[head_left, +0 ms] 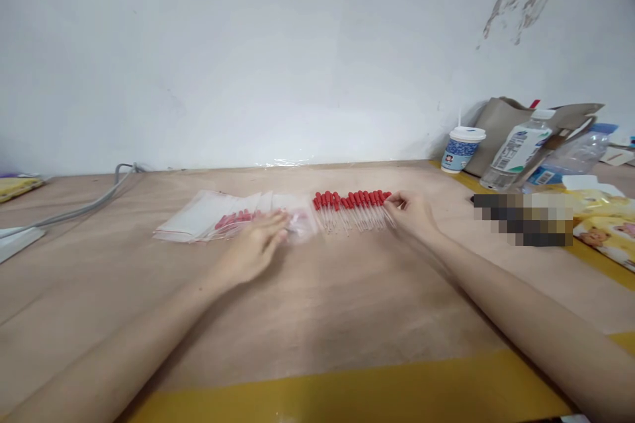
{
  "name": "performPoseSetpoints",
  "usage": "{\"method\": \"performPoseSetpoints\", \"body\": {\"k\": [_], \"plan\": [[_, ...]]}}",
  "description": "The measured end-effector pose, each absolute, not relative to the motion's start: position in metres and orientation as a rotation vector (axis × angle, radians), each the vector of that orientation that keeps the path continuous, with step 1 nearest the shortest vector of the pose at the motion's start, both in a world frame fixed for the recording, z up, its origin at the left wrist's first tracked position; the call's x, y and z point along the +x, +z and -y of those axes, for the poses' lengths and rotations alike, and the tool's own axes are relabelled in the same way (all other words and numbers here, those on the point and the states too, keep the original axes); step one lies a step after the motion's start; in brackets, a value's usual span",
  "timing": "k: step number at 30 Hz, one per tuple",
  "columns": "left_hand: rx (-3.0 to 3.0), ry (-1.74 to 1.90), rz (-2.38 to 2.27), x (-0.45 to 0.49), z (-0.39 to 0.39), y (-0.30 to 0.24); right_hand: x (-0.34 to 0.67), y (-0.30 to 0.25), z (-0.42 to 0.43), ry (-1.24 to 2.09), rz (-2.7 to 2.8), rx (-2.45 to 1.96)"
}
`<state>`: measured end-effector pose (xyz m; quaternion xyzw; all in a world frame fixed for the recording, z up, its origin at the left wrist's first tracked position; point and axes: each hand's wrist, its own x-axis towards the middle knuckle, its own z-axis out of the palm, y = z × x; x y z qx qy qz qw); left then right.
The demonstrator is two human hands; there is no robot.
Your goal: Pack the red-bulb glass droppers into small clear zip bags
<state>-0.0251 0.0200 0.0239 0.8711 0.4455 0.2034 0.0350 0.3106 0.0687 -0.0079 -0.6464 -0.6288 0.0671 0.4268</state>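
Slim clear droppers with red bulbs [357, 201] lie side by side in a row on the table, bulbs pointing to the wall. At the row's right end, the thumb and forefinger of my right hand [409, 211] are pinched on a dropper there. My left hand [260, 241] is stretched out flat over the clear plastic bags [193, 215], fingers extended and slightly smeared by motion. Some bags under and beside it have red bulbs [238, 218] showing through. A loose-looking bag end [302, 221] sticks out past my left fingertips, close to the dropper row.
Along the right stand a lidded paper cup [461, 151], a labelled plastic bottle [518, 152], a grey bag [489, 129] and a yellow printed packet [608, 231]. A grey cable [94, 206] runs at the left. Yellow tape [337, 393] borders the table's front edge.
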Motion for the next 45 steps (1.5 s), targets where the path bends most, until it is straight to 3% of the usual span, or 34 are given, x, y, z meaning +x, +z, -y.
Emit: {"method": "performPoseSetpoints", "body": {"k": [3,7,14,21,28,45], "plan": [[2.702,0.404,-1.131,0.0,0.005,0.012,0.333,0.0,-0.086,0.083,1.492,-1.904],[2.662,0.289,-1.079,0.005,0.02,0.0,0.344,-0.003,-0.102,0.288,1.476,-2.091],[2.519,0.528,-1.147,0.003,0.02,-0.004,0.342,-0.009,-0.11,0.428,1.44,-2.12],[2.56,0.597,-0.993,-0.009,0.013,-0.002,0.334,0.006,-0.093,0.586,1.39,-1.924],[2.603,0.508,-0.899,-0.01,0.011,-0.007,0.294,-0.014,-0.039,1.0,1.261,-1.255],[2.634,0.514,-0.904,-0.007,0.012,-0.006,0.273,-0.02,-0.019,0.76,1.085,-1.114]]}}
